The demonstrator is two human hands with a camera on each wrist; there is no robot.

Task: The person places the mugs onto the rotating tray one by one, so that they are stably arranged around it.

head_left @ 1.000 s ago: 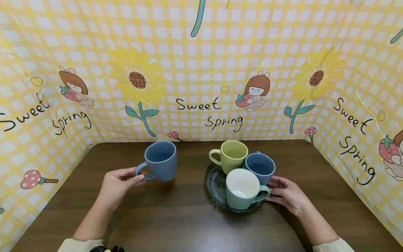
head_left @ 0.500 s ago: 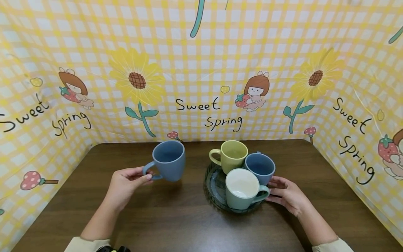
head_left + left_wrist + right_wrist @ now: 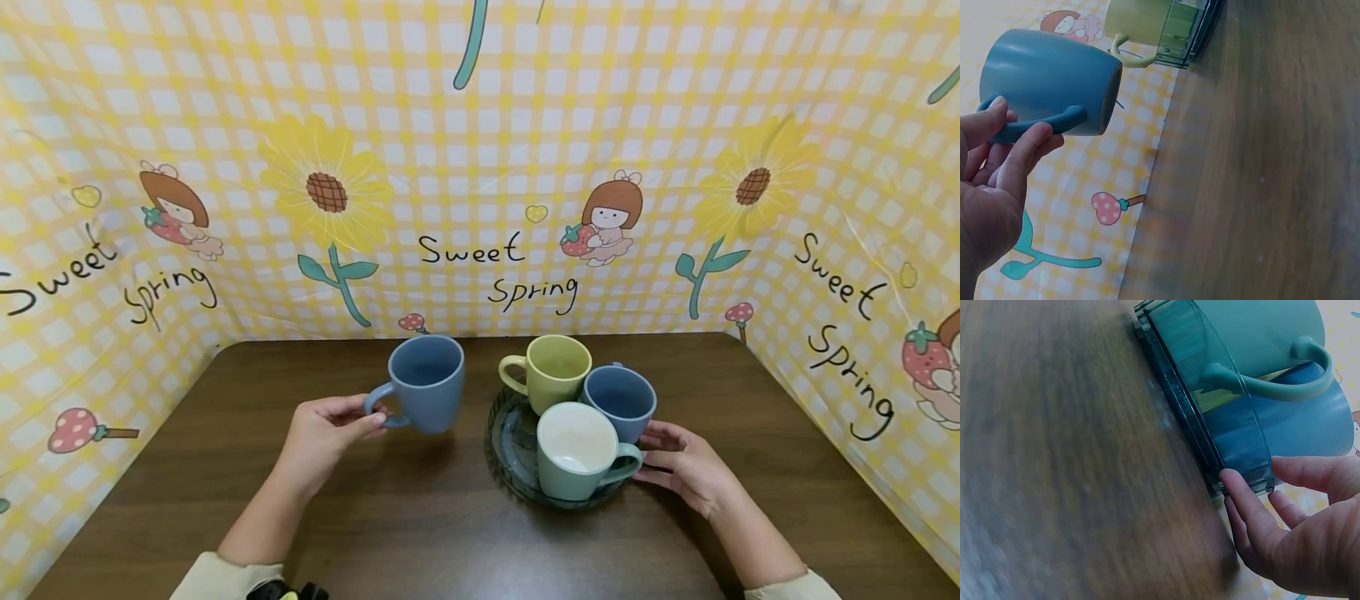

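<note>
My left hand [image 3: 324, 437] pinches the handle of a blue mug [image 3: 429, 387], thumb on one side and fingers on the other. That mug is upright above the table, left of a round dark-green transparent tray [image 3: 517, 467]. In the left wrist view the whole side of the blue mug [image 3: 1047, 81] shows. Three mugs stand close together on the tray: a yellow-green mug [image 3: 557, 375] at the back, a second blue mug [image 3: 621, 400] at the right, and a pale green mug [image 3: 576, 454] in front. With fairly straight fingers, my right hand [image 3: 690, 467] touches the tray's right side.
Everything stands on a dark wooden table [image 3: 420, 533]. A yellow checked cloth [image 3: 480, 167] with printed flowers and figures hangs around its back and sides. The pale green mug's handle points right, close to my right hand.
My left hand has carried the blue mug rightward, closer to the tray. The right hand, the tray and its mugs have stayed in place.
</note>
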